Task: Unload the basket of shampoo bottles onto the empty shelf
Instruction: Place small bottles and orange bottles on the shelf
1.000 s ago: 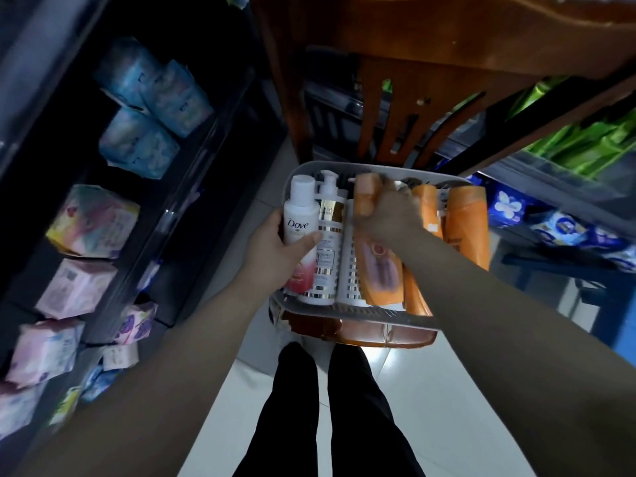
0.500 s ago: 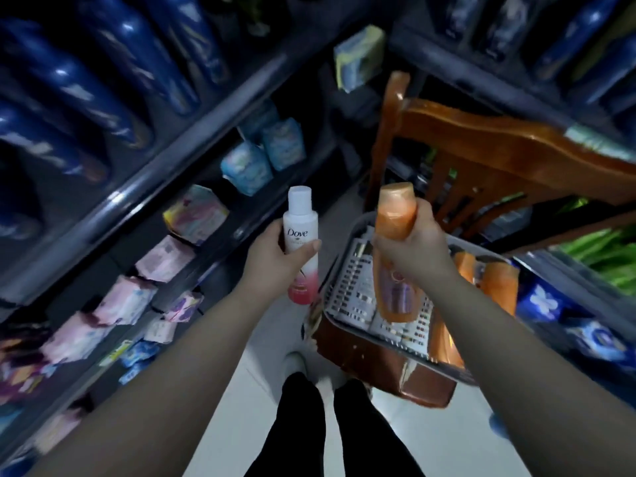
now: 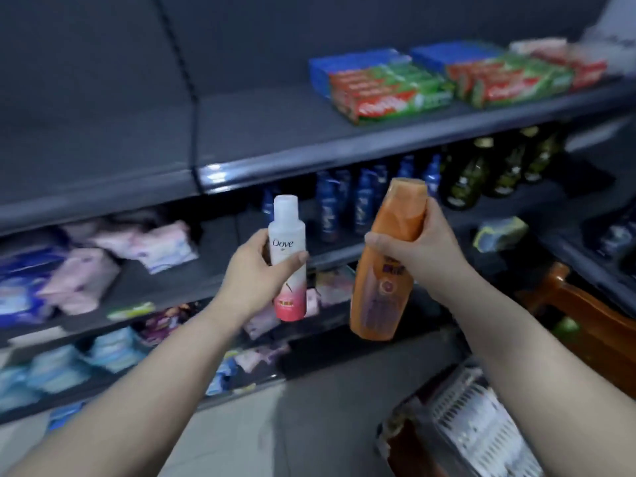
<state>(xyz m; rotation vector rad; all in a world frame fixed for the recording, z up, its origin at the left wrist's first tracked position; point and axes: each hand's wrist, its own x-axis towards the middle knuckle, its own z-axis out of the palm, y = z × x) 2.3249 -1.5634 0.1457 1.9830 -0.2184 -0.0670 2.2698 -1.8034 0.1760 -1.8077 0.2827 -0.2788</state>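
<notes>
So, both hands are up in the middle of the frame, each with a bottle in it. The left hand (image 3: 256, 270) has its grip clamped around a small white plastic bottle with a pink bottom and "Dove" printed on it (image 3: 288, 259). The thumb lies across the front and the bottle stands upright, white cap on top. The right hand (image 3: 423, 251) has its grip closed on the upper part of a bigger orange plastic shampoo bottle (image 3: 389, 270). That one is tilted a bit, cap end up and leaning right, with the fat end hanging below the hand. The two bottles are near each other but not touching.

Both are held out in front of, and lower than, the dark grey metal shelf (image 3: 258, 132) running across the upper middle of the frame. At its right end sit stacks of red-and-green toothpaste cartons (image 3: 389, 94).

One level down, right behind the hands, there's a row of dark blue bottles (image 3: 361, 201), with dark green glass bottles (image 3: 481, 173) to their right. Soft pink and white packs (image 3: 137, 246) are piled at the middle left.

The white slatted plastic basket (image 3: 481, 435) is down in the lower right corner, partly behind the right forearm. It's too blurry to tell what's in it. A brown wooden chair (image 3: 585, 315) pokes in at the right edge.
</notes>
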